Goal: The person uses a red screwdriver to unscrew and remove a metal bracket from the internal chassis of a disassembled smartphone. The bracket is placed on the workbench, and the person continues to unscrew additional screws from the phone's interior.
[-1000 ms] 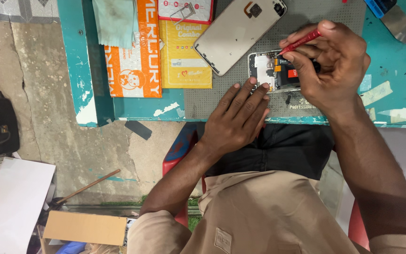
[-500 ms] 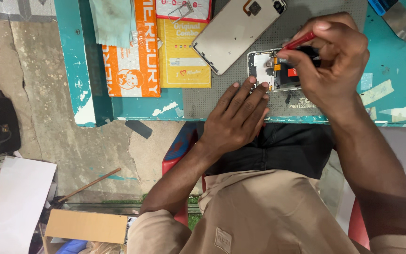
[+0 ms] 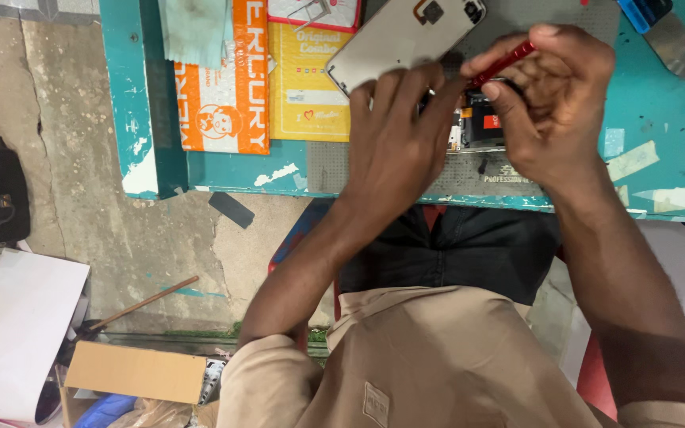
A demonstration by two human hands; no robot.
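- Opened phone (image 3: 481, 119) lies on the grey work mat (image 3: 469, 170), directly under both hands; only a strip of its black and orange insides shows between them.
- Right hand (image 3: 552, 107) has its fingers curled tight, pinching a red screwdriver (image 3: 503, 63) between thumb and forefinger; the shaft slants down to the left, its tip lost behind the knuckles of the other hand.
- Left hand (image 3: 398, 139) lies flat with fingers stretched and slightly spread, pressing on the phone's left part and grasping nothing; its fingertips (image 3: 406, 79) reach the lower edge of the grey back cover (image 3: 406, 32).
- Back cover rests at a tilt just beyond those fingertips, its camera cut-out toward the far corner.
- Left of the left hand, a yellow packet (image 3: 307, 95) and an orange packet (image 3: 227, 87) lie side by side, with a pale green cloth (image 3: 196, 28) overlapping the orange one.
- Right of the right hand, bare teal table (image 3: 660, 111) carries strips of tape (image 3: 632, 161), leaving open room there.
- Table edge runs just beneath the wrists, near the mat's front border.
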